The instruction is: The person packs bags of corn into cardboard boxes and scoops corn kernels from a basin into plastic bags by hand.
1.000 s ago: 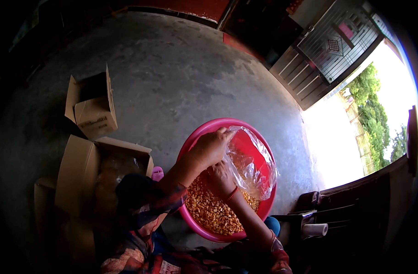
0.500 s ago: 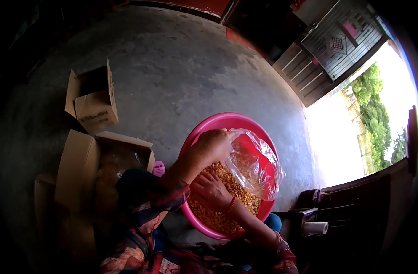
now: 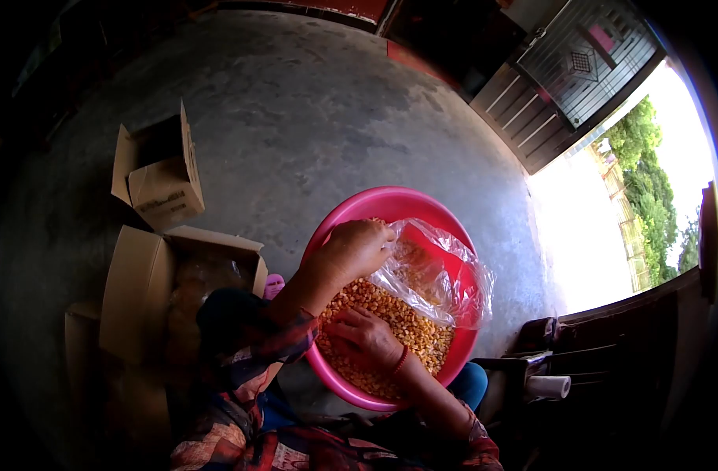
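A pink basin [image 3: 337,385] on the floor holds a broad layer of yellow-orange kernels [image 3: 418,339]. My left hand [image 3: 360,245] is over the basin's left side, its fingers pinched on the edge of a clear plastic bag [image 3: 422,282]. The bag hangs open across the upper right of the basin, with some kernels visible through it. Lower down, my right hand [image 3: 367,337], with a red bracelet at the wrist, is in the kernels. Its fingers are curled together among them, with the fingertips partly hidden.
Two open cardboard boxes stand at the left, one [image 3: 166,188] farther off and one [image 3: 131,290] nearer, with clear-wrapped things inside. A pink slipper tip [image 3: 273,286] shows beside the basin. At the lower right are a dark chair and a white roll [image 3: 549,386]. A door [image 3: 531,118] stands open at the upper right.
My right hand has drawn away from the bag's mouth, down and left into the kernels, its fingers spreading and then curling. My left hand keeps hold of the bag.
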